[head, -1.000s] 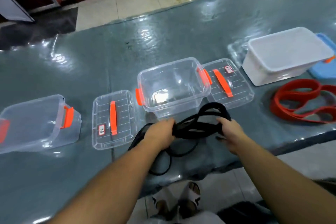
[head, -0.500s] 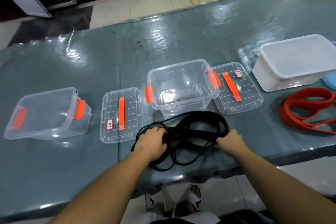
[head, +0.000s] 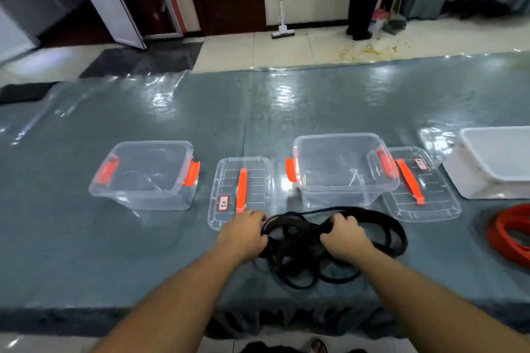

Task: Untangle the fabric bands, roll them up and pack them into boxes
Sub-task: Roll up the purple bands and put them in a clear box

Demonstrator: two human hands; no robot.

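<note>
Where the near edge of the table (head: 86, 266) meets the two forearms, both hands are working on a tangled black fabric band (head: 301, 241) lying on the glossy grey-blue cover. Left hand (head: 243, 233): fingers curled round the left end of the tangle, grasping it. Right hand (head: 342, 238): fingers clenched round a bunch of the loops near the middle of the tangle. Loose loops trail toward the person and out to the right of the right hand.

Just beyond the left hand lies a clear lid (head: 241, 189) with an orange handle and a small label. Beyond the band stands an open clear box (head: 344, 169) with orange clasps; a second clear lid (head: 421, 189) lies just beside it on the right, partly under its edge. A second clear box (head: 146, 172), also open, stands to the left of the first lid.

At the right edge, a red band (head: 507, 235) lies coiled on the table, near a white box (head: 496, 163) behind it.

Farther off, on the tiled floor, a mop (head: 282, 28) leans against the wall.
</note>
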